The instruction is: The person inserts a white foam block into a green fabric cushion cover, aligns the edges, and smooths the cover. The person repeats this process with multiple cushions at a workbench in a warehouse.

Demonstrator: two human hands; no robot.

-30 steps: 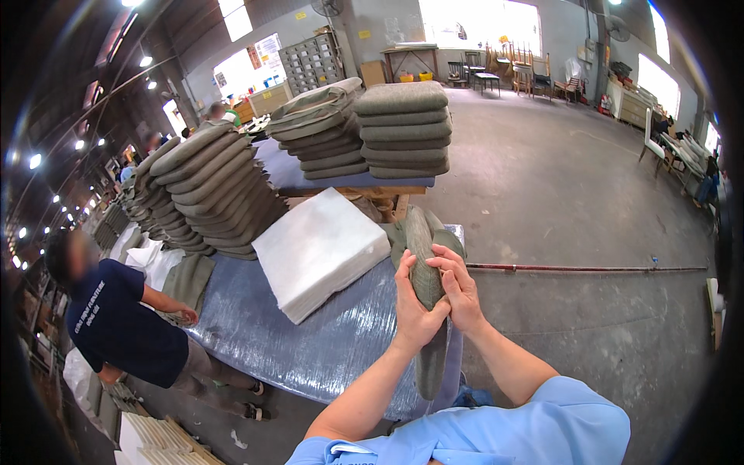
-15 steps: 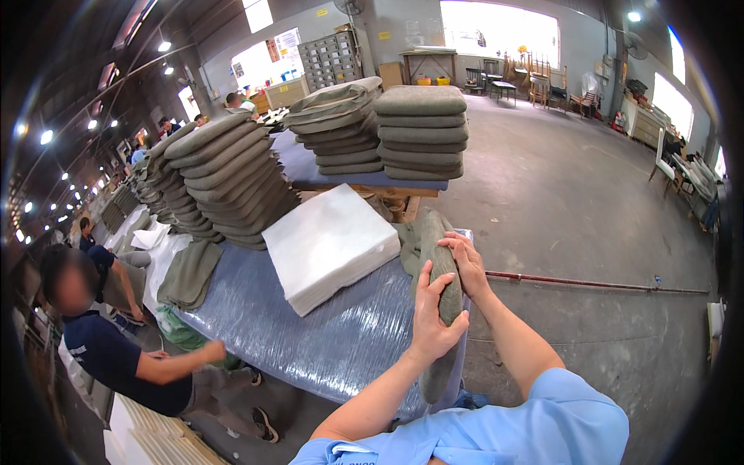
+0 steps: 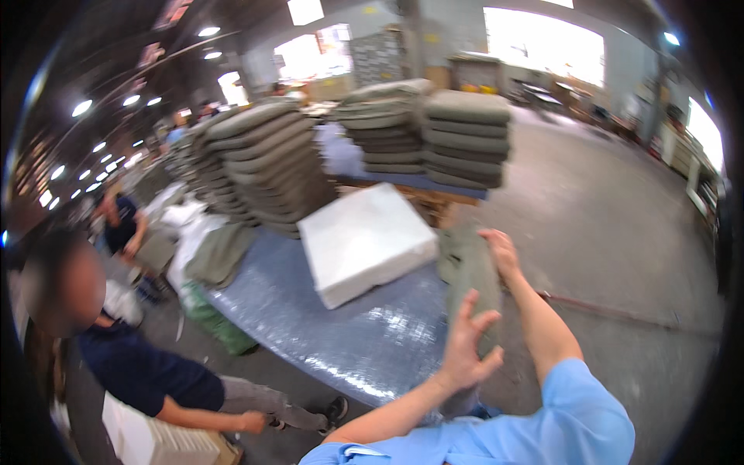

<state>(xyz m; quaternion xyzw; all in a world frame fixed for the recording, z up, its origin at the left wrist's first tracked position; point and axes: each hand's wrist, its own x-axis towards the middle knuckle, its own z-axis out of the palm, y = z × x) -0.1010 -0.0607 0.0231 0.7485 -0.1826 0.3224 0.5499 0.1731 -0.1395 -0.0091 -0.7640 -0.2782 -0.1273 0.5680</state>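
A grey-green fabric seat cushion (image 3: 470, 267) stands at the right end of the plastic-wrapped table, somewhat blurred. My right hand (image 3: 502, 254) grips its far right edge, fingertips bent over the top. Against the near part of the cushion is my left hand (image 3: 467, 345), its fingers and thumb spread apart. Whether the left palm touches the fabric I cannot tell. Left of the cushion lies a thick stack of white padding sheets (image 3: 368, 240).
The table (image 3: 325, 325) has a blue, shiny top. Tall stacks of grey-green cushions (image 3: 267, 167) and more piles (image 3: 467, 136) stand beyond. Loose fabric (image 3: 221, 256) hangs at the left edge above a green bag (image 3: 221, 322). A co-worker in a dark shirt (image 3: 147, 364) is close on the left.
My left hand has loosened from the cushion and spread its fingers. The cushion has turned to show a broader face. The view has swung left, and the co-worker's arm has lowered.
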